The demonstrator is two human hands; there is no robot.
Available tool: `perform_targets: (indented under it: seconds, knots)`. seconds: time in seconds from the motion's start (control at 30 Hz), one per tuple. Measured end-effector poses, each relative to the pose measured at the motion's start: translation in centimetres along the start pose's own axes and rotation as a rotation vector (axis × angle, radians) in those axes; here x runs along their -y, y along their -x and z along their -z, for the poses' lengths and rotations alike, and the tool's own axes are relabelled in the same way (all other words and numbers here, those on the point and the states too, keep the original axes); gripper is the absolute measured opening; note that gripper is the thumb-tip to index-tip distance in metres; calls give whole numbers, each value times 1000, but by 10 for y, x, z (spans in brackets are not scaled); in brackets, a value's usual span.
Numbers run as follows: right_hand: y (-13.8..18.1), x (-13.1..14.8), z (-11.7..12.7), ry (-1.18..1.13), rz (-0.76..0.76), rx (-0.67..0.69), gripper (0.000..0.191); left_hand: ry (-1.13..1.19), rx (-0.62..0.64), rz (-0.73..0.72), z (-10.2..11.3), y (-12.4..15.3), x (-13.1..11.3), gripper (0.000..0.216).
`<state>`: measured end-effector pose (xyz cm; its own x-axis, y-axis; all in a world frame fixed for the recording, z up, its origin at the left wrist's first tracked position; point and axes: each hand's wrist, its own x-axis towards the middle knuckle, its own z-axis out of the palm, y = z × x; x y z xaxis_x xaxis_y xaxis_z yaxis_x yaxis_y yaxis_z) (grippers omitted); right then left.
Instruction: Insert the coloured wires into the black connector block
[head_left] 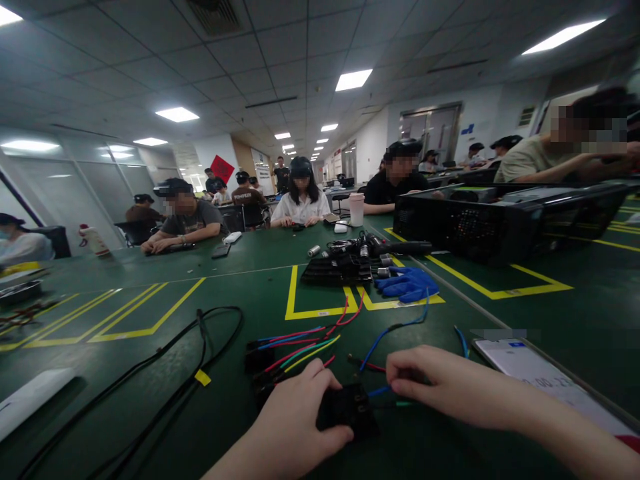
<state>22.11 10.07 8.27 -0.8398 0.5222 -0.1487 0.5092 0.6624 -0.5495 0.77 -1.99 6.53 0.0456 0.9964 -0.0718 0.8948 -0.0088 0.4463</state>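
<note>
Left hand (295,410) was clamped on the boxy black block (357,408), low on the smooth green tabletop (225,373), slotted end pointing right, long axis mostly covered, with the right hand (425,381) curled by a thin blue wire (379,392) there, couldn't tell if gripping.

Left grip (300,403) closed around black block (361,407) | right grip (433,383) just off block's right end, fingertips by blue wire (379,392), hold unclear | coloured wires (313,355) beyond block | phone (520,363) right, partly behind right forearm | farther along table (250,253): blue glove (407,285), black case (490,227), seated people (300,203)
</note>
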Motion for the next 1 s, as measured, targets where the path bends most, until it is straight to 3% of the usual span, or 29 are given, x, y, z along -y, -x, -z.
perform_targets:
  seconds: [0.23,0.53,0.7,1.0]
  knots:
    - [0,7,-2,-7,85,-168,21,6,-10,12,2,0,-4,33]
    - [0,1,-7,100,21,-71,17,-10,-96,-34,-10,-2,-8,27]
    - [4,6,-10,86,45,-55,15,63,-84,-70,-14,-4,-6,33]
    - [2,11,-10,106,78,-134,14,135,-51,-12,-13,-3,-5,37]
